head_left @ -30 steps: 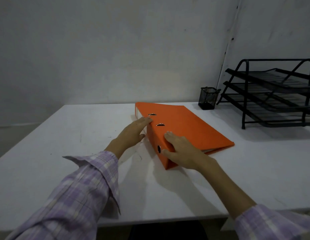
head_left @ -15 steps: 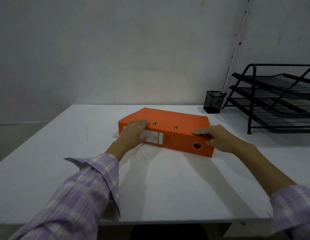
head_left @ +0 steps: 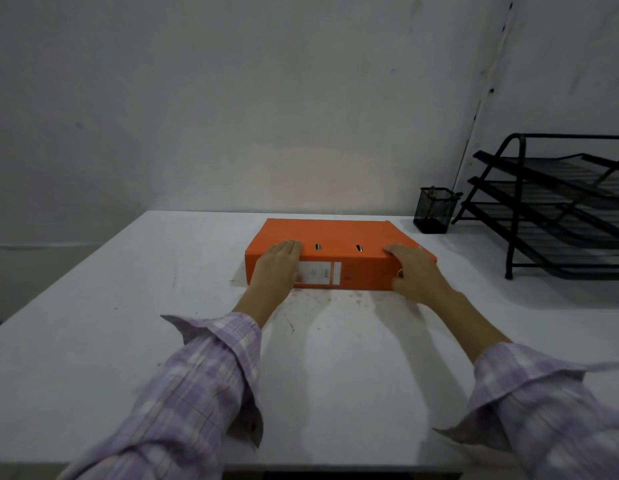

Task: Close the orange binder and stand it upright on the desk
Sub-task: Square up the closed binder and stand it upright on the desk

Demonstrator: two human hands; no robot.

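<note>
The orange binder (head_left: 335,233) lies flat and closed on the white desk (head_left: 93,341), its spine with a white label facing me. My left hand (head_left: 277,268) covers the spine's left end, fingers reaching over the top cover. My right hand (head_left: 413,271) holds the spine's right end the same way, thumb on the front of the spine. Both hands grip the binder from the near side. Two metal slots show on the top cover between my hands.
A black mesh pen cup (head_left: 434,211) stands at the back right of the desk. A black three-tier wire tray rack (head_left: 557,206) stands at the far right. A grey wall rises directly behind the desk.
The binder has turned from a diagonal lie until its spine faces me squarely. My right hand slid from the top cover to the spine's right end; my left hand stays at the left end.
</note>
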